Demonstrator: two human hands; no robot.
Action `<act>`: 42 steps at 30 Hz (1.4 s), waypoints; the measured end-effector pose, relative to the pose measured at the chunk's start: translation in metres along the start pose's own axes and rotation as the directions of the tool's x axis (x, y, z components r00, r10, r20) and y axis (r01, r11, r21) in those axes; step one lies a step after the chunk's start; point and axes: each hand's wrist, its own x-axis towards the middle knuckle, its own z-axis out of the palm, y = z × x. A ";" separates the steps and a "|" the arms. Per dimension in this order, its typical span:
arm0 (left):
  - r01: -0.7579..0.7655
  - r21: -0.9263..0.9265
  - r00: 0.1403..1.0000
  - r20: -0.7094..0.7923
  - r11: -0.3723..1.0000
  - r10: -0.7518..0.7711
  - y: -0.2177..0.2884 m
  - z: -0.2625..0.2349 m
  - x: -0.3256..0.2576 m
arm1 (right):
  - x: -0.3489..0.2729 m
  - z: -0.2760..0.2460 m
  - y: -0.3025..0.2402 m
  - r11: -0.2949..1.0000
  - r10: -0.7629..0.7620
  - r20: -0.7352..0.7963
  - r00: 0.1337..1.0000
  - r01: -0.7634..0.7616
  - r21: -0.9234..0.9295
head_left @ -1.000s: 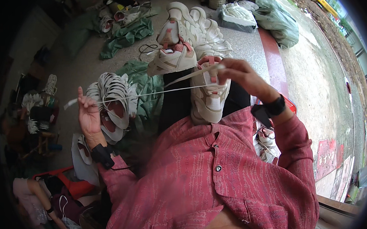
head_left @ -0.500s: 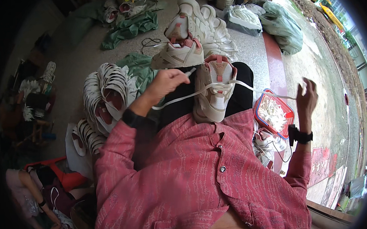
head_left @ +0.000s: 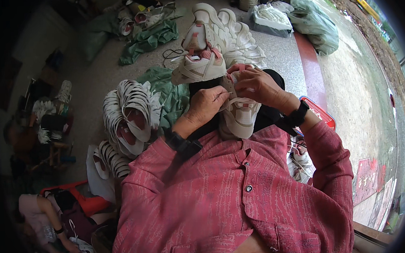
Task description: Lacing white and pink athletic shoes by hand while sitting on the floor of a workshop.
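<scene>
A beige and white sneaker [head_left: 239,125] with pink trim rests on my lap, toe toward me. At its left side, my left hand [head_left: 206,107] is closed in a pinch on a white shoelace [head_left: 228,96]. My right hand [head_left: 260,85] reaches over the right side of the upper, its fingers bent and pressed together near the tongue and eyelets. What those fingers hold is hidden. Just beyond, a second sneaker [head_left: 199,68] of the same kind lies on its side, touching or nearly touching the first.
Nested shoe uppers [head_left: 124,98] stand on the left, by green cloth [head_left: 164,89]. More pale sneakers [head_left: 237,37] are lined up ahead. A red basket [head_left: 317,109] is partly behind my right forearm. A box of white laces [head_left: 272,17] sits far right; a co-worker [head_left: 39,215] is at lower left.
Both hands have come in to the sneaker, the right one from far out at the right, where it held a lace stretched sideways. The view has shifted slightly.
</scene>
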 end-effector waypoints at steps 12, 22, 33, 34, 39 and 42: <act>0.008 0.062 0.998 -0.059 0.998 -0.004 -0.005 0.023 0.017 | 0.003 0.019 0.014 0.995 -0.013 0.006 1.000 0.012 0.098; -0.434 0.294 0.899 0.093 0.851 0.427 0.028 -0.028 0.034 | -0.005 0.011 0.013 0.994 -0.058 -0.038 0.998 0.061 0.089; -0.416 0.076 0.796 0.512 0.906 0.323 0.013 -0.034 0.075 | -0.004 0.014 0.006 0.993 0.083 -0.031 0.996 -0.080 0.086; -0.413 0.063 0.811 0.479 0.908 0.336 0.012 -0.034 0.073 | -0.003 0.019 0.009 0.993 0.086 -0.034 0.996 -0.083 0.086; -0.424 0.031 0.817 0.443 0.905 0.368 0.011 -0.035 0.066 | 0.005 0.024 0.009 0.999 0.036 0.050 0.998 -0.034 -0.035; -0.315 -0.021 0.854 0.431 0.949 0.293 0.017 -0.038 0.059 | -0.009 -0.036 0.050 0.963 0.048 0.024 0.999 -0.040 -0.268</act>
